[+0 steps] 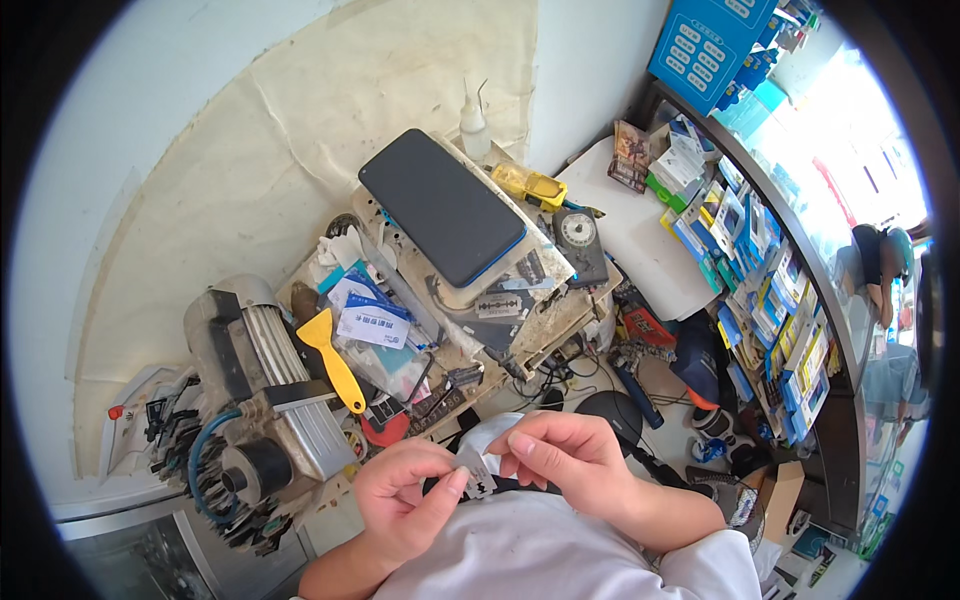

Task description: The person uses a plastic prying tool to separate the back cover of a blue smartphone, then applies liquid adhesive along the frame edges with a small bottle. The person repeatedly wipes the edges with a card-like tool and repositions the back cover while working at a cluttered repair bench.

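Note:
Near the lower middle, in front of my shirt, my left hand point(420, 495) pinches a thin metal razor blade point(478, 482). Just right of it, my right hand point(560, 470) has thumb and index finger closed on a pale paper wrapper point(482, 432) that lies behind the blade. Ahead of both hands, a dark phone point(440, 205) rests face up on a worn platform point(545, 290), with another razor blade point(498, 308) below it. A yellow plastic scraper point(335, 355) lies left of that, by several white-and-blue cards point(370, 320).
A motor-driven machine point(270, 370) stands at the left. A white bottle point(472, 125), yellow tool point(525, 183) and dial device point(580, 245) sit behind. Boxed items point(750, 280) crowd the right beside a dark-rimmed glass counter point(815, 260). A person point(880, 270) is beyond it.

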### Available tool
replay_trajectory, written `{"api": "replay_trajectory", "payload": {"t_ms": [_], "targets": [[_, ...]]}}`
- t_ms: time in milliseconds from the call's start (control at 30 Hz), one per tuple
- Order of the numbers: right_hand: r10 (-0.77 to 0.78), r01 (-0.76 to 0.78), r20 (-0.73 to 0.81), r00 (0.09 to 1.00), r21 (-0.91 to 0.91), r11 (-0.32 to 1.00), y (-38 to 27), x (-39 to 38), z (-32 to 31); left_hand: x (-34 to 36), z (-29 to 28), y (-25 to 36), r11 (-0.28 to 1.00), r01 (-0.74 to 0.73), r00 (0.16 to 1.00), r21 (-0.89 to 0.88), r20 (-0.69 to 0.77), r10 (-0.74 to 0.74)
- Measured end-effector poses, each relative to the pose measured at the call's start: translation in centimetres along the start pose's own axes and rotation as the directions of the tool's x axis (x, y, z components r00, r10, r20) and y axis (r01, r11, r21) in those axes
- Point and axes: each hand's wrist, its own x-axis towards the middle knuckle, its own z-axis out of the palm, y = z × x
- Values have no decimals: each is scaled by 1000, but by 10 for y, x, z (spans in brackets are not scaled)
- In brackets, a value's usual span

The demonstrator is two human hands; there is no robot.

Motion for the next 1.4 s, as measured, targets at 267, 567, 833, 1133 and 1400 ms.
{"api": "replay_trajectory", "payload": {"t_ms": [267, 567, 833, 1133, 1400], "targets": [[-92, 91, -6, 996, -103, 991, 16, 2, 0, -4, -4, -3, 999, -20, 998, 30, -55, 22], [-146, 153, 63, 987, -114, 982, 25, -1, 11, -7, 2, -7, 999, -31, 990, -17, -136, 29], [-107, 107, -4, 994, -10, 994, 25, -2, 15, -6, 0, -5, 986, -55, 995, -156, -93, 41], [-228, 226, 15, 974, -189, 956, 29, -1, 15, -6, -5, -11, 995, -45, 998, -88, -36, 42], [-136, 160, 87, 987, -405, 900, 27, 0, 24, -19, -24, -23, 997, -59, 996, 55, 64, 55]]}}
